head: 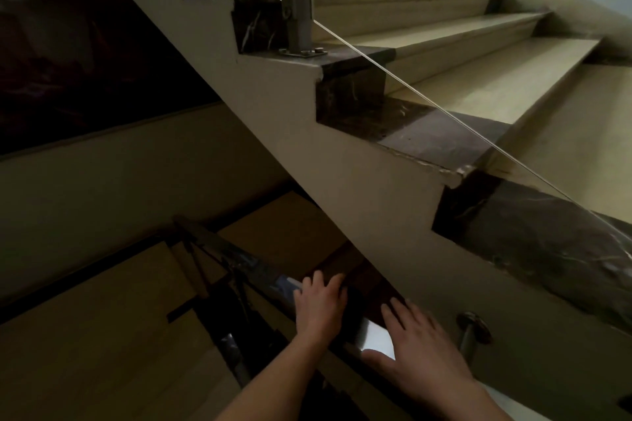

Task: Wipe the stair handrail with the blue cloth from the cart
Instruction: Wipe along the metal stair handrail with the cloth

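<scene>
Handrail [374,338]: a flat-topped, polished metal bar running from 10 o'clock to 4 o'clock across the lower frame, its top catching a bright reflection between the two hands. Left hand [319,306], at 10 o'clock of that highlight, lies palm down over the rail with fingers curled around its far edge; a small bluish patch shows just beyond the knuckles, and whether this is the cloth or a reflection cannot be told. No cart is in view. Right hand [415,347], at 4 o'clock of the highlight, rests flat on the rail with fingers spread and extended, gripping nothing; the placement reads as steadying or bracing rather than wiping. A round metal bracket [473,328] at 3 o'clock of the right hand ties the rail to the pale plastered stringer [307,133] of the flight above. That flight climbs toward 1 o'clock: smooth beige treads [513,79] edged with dark veined stone [355,99], a steel post [297,3] bolted to one step, and a glass panel visible only by its thin edge line [444,113]. Judged from this, wiping is barely begun.
</scene>
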